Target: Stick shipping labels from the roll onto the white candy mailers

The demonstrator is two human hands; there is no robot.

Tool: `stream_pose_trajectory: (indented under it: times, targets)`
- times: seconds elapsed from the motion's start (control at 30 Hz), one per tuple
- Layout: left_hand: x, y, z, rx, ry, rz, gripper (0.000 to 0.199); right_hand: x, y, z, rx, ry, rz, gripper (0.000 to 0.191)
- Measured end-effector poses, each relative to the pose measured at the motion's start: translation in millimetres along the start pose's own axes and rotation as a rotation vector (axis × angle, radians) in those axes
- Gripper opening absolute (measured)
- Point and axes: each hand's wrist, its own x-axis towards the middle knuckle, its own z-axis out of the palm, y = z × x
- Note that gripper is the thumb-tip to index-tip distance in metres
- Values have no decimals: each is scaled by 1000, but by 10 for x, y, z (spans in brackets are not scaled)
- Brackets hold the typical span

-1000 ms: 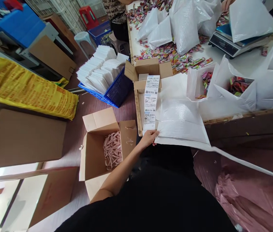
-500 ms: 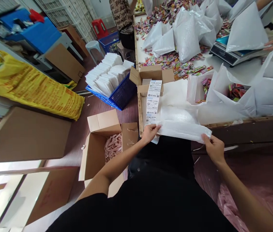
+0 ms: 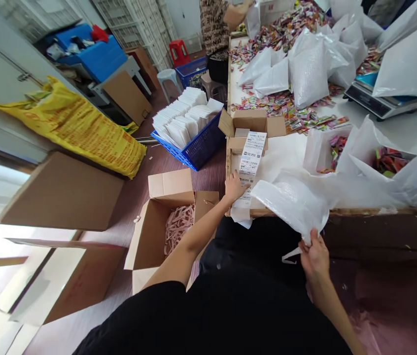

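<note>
A white plastic mailer bag (image 3: 293, 199) hangs partly over the table's front edge. My right hand (image 3: 315, 251) grips its lower right corner, and a thin white strip (image 3: 292, 255) sticks out beside the fingers. My left hand (image 3: 235, 188) lies with fingers apart on the strip of printed labels (image 3: 252, 157), left of the bag and not touching it. The label strip runs out of a small open cardboard box (image 3: 249, 118) down to the table edge.
White bags holding colourful packets (image 3: 389, 160) stand at the right, near a scale (image 3: 371, 98). Filled bags (image 3: 308, 69) lie behind. At the left are a blue basket (image 3: 206, 143), an open carton (image 3: 149, 234) and a yellow sack (image 3: 83, 133). A person (image 3: 214, 29) stands beyond.
My left hand has let go of the bag and moved onto the labels. My right hand has drawn the bag's corner down and nearer. The view has shifted left.
</note>
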Motion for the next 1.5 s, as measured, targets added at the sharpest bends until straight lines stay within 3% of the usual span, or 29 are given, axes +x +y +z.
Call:
stream_pose_trajectory:
  times: [0.07, 0.13, 0.17, 0.2, 0.23, 0.3, 0.33, 0.37, 0.4, 0.43, 0.5, 0.53, 0.63, 0.7, 0.8, 0.83, 0.9, 0.93, 1.0, 1.07, 1.17, 1.2, 1.27, 1.37, 1.43, 1.5]
  targets:
    - [-95, -49, -171, -146, 128, -6, 51, -262, 60, 28, -29, -46, 89, 43]
    - [-397, -98, -342, -324, 228, -20, 33, -518, -7, 40, -75, -213, 232, 46]
    - [-611, -115, -396, -415, 208, -10, 32, -620, -95, 75, -81, -324, 271, 48]
    - [-847, -124, -418, -514, 117, 24, 36, -691, -211, 150, -65, -438, 274, 49]
    - [-1089, -129, -402, -623, -65, 87, 43, -724, -342, 271, -32, -537, 234, 50]
    - [-1511, -152, -278, -767, -563, 201, 56, -668, -580, 648, 29, -640, 59, 49]
    - [-1661, -189, -196, -798, -739, 196, 54, -590, -654, 880, 4, -639, -29, 48]
    - [-1760, -260, -125, -781, -818, 143, 50, -489, -684, 1115, -69, -571, -126, 45]
    - [-1812, -370, -82, -705, -799, 48, 46, -377, -668, 1334, -189, -504, -231, 41]
    - [-1825, -522, -83, -586, -692, -75, 42, -263, -609, 1521, -311, -422, -323, 38]
    - [-1801, -935, -224, -228, -366, -333, 25, -59, -405, 1770, -580, -351, -408, 42]
    - [-1791, -1170, -350, -130, -263, -416, 17, 19, -287, 1832, -689, -330, -425, 47]
    - [-1822, -1782, -765, 3, -151, -586, 18, 128, -15, 1868, -847, -294, -422, 56]
    - [-1831, -1955, -921, 23, -130, -631, 25, 86, 17, 1837, -781, -314, -399, 52]
    - [-1696, -1745, -868, -97, -116, -559, 25, -127, -130, 1726, -485, -461, -389, 40]
    - [-1613, -1571, -796, -210, -123, -497, 29, -226, -199, 1664, -389, -519, -396, 37]
    - [-1429, -1141, -636, -699, -141, -315, 47, -424, -322, 1505, -278, -618, -396, 33]
    - [-1347, -916, -567, -910, -223, -229, 54, -503, -370, 1418, -269, -653, -389, 32]
    - [-1246, -514, -476, -1122, -305, -121, 59, -587, -450, 1257, -300, -659, -385, 30]
    - [-1253, -234, -446, -1108, -288, -44, 54, -554, -548, 1140, -315, -567, -411, 38]
    - [-1397, -64, -459, -889, -221, 106, 38, -360, -782, 1027, -257, -415, -460, 62]
    - [-1448, -55, -469, -821, -234, 163, 34, -289, -869, 992, -256, -406, -475, 61]
    - [-1517, -66, -483, -746, -317, 248, 28, -182, -1005, 916, -313, -443, -516, 39]
    - [-1511, -76, -473, -874, -545, 168, 21, -165, -1035, 822, -435, -572, -620, 6]
    - [-1446, -47, -433, -1100, -703, -51, 29, -231, -963, 793, -482, -657, -697, 9]
    - [-1357, 13, -365, -1331, -783, -305, 37, -311, -899, 780, -513, -717, -768, 15]
